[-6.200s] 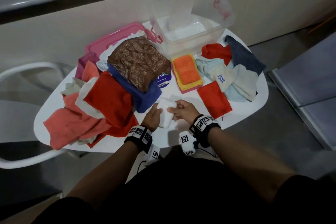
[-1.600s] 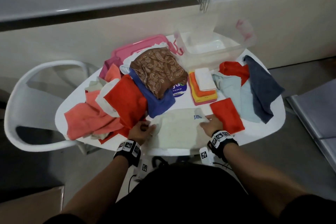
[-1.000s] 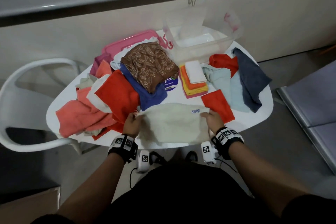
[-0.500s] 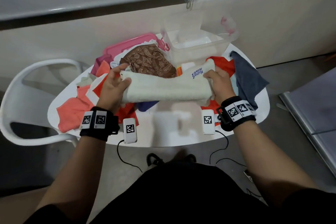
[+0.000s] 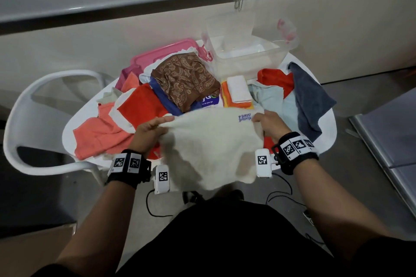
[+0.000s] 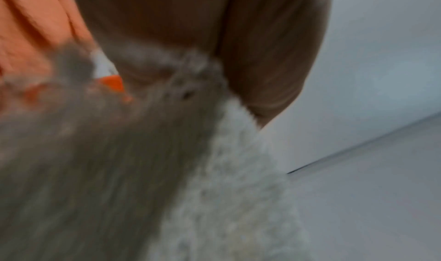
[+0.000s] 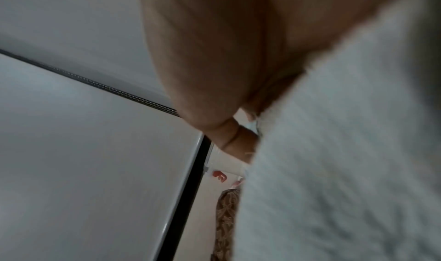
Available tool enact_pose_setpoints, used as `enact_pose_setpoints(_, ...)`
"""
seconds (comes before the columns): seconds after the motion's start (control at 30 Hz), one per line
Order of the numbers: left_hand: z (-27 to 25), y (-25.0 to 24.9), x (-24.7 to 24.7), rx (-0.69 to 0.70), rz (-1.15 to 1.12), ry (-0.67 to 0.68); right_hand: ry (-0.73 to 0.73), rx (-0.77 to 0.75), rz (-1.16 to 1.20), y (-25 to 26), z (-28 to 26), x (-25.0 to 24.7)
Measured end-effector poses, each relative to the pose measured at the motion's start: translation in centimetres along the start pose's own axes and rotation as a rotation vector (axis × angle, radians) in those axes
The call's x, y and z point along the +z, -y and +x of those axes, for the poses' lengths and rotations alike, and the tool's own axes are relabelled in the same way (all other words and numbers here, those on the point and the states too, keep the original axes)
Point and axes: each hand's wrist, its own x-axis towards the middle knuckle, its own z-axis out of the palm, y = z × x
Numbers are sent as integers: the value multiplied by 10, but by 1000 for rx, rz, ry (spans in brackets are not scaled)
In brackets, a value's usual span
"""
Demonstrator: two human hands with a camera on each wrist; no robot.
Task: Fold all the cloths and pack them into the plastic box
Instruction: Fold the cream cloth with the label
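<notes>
Cream terry cloth (image 5: pixel 211 141) is now hanging lifted off the white table (image 5: pixel 324 141), my left hand (image 5: pixel 148 135) and right hand (image 5: pixel 269 127) pinching its top corners, ready for halving, far from the clear plastic box (image 5: pixel 245 54).

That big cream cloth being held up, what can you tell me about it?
The cream cloth looks like soft, fluffy terry towelling, with a small blue embroidered mark near its far right corner. It is unfolded and lifted, its far edge stretched between the two hands: the left hand grips the left corner, the right hand the right one. The rest hangs loosely toward the person, past the near edge of the table, hiding part of it.
</notes>
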Motion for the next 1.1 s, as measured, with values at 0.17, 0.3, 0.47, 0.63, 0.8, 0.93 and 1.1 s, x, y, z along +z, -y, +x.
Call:
enact_pose_setpoints(0.17, 7, -25, -2, 117, -169, -61, -110, -128, 231, 18, -1, -2)
enact_pose_setpoints(0.3, 3, -35, 2, 211, -258, -9, -59, -161, 337, 21, -5, -3)
enact_pose_setpoints(0.47, 6, 25, 3, 58, 101, 52, 50, -52, -90, -23, -9, 9)
enact_pose_setpoints(0.63, -2, 118, 2, -122, 467, 154, 253, 217, -545, -98, -6, 19)
enact_pose_setpoints(0.8, -11, 144, 3, -212, 521, 106, 283, 257, -542, -124, -1, 14)
enact_pose_setpoints(0.93, -4, 143, -3, -103, 505, 3, 173, 163, -354, -115, 13, 16)
enact_pose_setpoints(1.1, 11, 134, 0, 16, 419, -68, 46, 81, -278, -94, 27, 28)
